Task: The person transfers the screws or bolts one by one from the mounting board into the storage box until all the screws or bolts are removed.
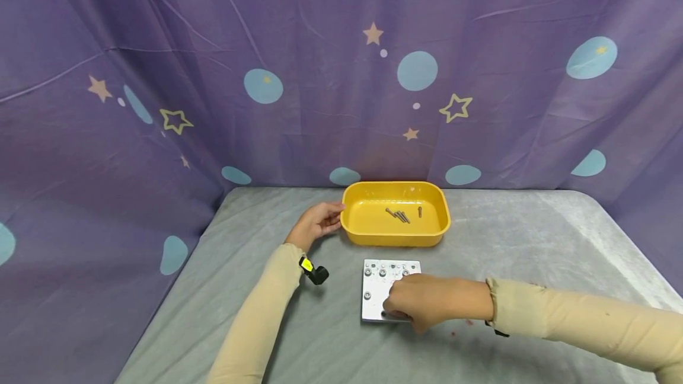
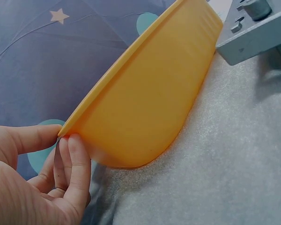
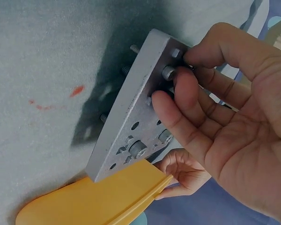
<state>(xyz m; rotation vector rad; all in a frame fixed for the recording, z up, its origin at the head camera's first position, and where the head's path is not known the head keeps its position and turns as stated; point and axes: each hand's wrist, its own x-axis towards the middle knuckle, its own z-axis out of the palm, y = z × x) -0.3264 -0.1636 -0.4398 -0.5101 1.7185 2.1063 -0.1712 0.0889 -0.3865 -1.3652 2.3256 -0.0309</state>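
Note:
My left hand [image 1: 318, 222] pinches the left rim of a yellow plastic tray [image 1: 395, 240] between thumb and fingers, as the left wrist view shows. Inside the tray lie several small metal bolts [image 1: 402, 217]. Nearer to me is a silver metal plate [image 1: 375, 308] with holes and several socket-head bolts [image 3: 138, 149] standing in it; some threaded ends poke out underneath. Over its right side, my right hand [image 1: 421, 298] has thumb and fingers curled around a bolt head [image 3: 168, 72] near the plate's end. From above, that hand hides part of the plate.
A grey cloth [image 1: 507, 236] covers the table, with small red marks [image 3: 77, 90] near the plate. Behind it hangs a purple curtain [image 1: 331, 105] with stars and blue spots. Each forearm wears a beige sleeve, and a black wrist camera [image 1: 318, 274] sits at the left wrist.

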